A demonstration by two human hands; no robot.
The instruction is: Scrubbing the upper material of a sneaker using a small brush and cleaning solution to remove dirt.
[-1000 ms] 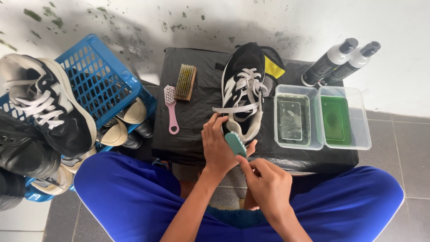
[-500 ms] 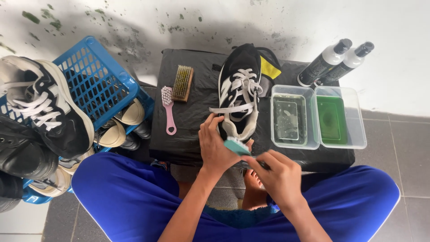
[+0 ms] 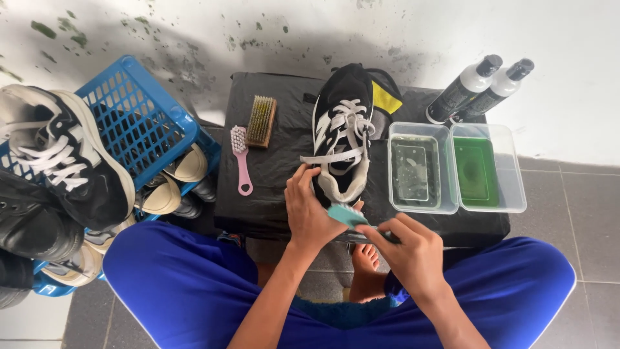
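A black sneaker with white laces (image 3: 343, 129) lies on a black-covered low table (image 3: 278, 174), heel toward me. My left hand (image 3: 310, 210) grips the sneaker's heel end. My right hand (image 3: 407, 249) holds a teal brush (image 3: 347, 215) by its handle, the brush head pressed against the heel next to my left thumb. Blue trousers cover my knees below the table edge.
A pink brush (image 3: 241, 163) and a wooden bristle brush (image 3: 261, 121) lie left of the sneaker. To the right sit two clear tubs, one murky (image 3: 417, 169) and one green (image 3: 479, 169), with two spray bottles (image 3: 481, 87) behind. A blue basket (image 3: 139, 123) with shoes stands at left.
My right hand has drawn the brush along the heel and shifted slightly right. The view has tilted a little; my left hand stays on the heel.
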